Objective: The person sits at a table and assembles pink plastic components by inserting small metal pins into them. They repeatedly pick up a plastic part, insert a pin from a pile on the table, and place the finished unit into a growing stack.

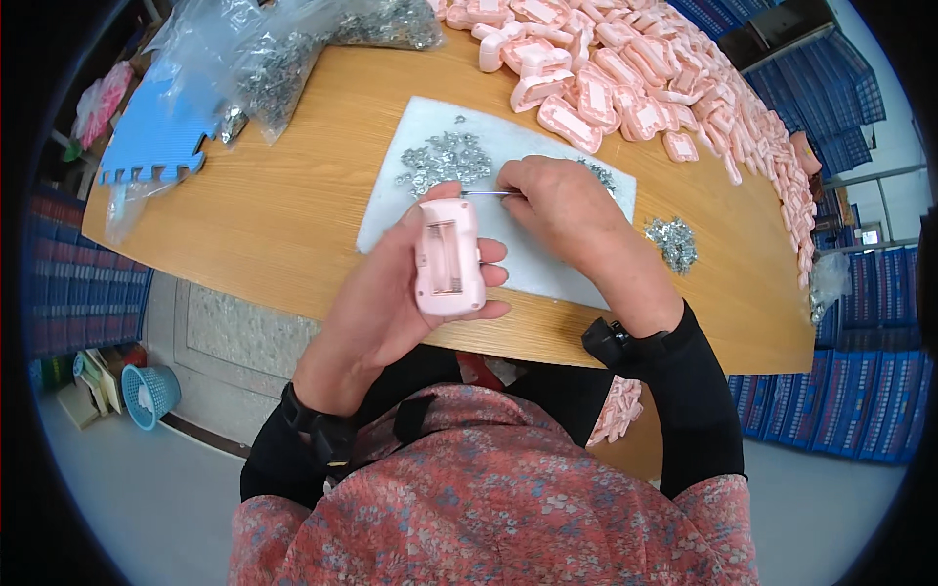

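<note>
My left hand [383,269] is closed around a pale pink plastic casing [467,262], its open battery compartment facing up with metal springs at the ends. From the pinched fingers of my right hand [562,200] a thin metal tool [490,192] points left, its tip close to the casing's top end and my left fingertip. Whether it is a screwdriver or tweezers does not show. Beneath both hands lies a white foam sheet [389,220]. On it is a heap of small silvery metal pieces [445,161], with more pieces [598,176] partly behind my right hand.
Another metal heap [672,244] sits on the wooden table [269,220] right of the sheet. Many pink casings [625,83] pile up at the far right. Plastic bags of metal parts [278,83] and a blue foam mat [151,127] occupy the far left. Blue stacks [831,400] stand beyond the table.
</note>
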Tool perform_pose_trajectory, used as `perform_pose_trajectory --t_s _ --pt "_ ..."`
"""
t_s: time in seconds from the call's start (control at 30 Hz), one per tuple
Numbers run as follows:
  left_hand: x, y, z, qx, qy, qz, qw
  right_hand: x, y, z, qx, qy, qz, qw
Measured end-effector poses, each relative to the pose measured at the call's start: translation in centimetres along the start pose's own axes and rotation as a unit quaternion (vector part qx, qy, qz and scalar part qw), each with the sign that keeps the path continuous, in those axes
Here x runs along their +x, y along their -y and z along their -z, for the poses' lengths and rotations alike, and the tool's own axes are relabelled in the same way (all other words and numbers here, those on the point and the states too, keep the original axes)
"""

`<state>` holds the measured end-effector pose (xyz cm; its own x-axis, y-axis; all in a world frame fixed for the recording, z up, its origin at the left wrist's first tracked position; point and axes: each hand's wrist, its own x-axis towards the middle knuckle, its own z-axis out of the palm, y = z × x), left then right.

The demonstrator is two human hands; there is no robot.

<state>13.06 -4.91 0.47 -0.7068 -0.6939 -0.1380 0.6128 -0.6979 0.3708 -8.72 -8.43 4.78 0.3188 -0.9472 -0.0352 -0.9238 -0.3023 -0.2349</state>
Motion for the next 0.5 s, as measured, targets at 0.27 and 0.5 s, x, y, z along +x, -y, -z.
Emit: perform_pose_trajectory --t_s 0.27,0.5 --pt "0.4 0.5 -0.1 0.030 -0.009 0.033 0.999 -3.5 1.5 2.0 0.366 -0.068 -0.126 0.919" --pt "1.3 2.4 -1.2 0.074 -0.022 0.059 0.995 -6.5 2.9 0.2 0.373 -0.130 -0.077 0.915"
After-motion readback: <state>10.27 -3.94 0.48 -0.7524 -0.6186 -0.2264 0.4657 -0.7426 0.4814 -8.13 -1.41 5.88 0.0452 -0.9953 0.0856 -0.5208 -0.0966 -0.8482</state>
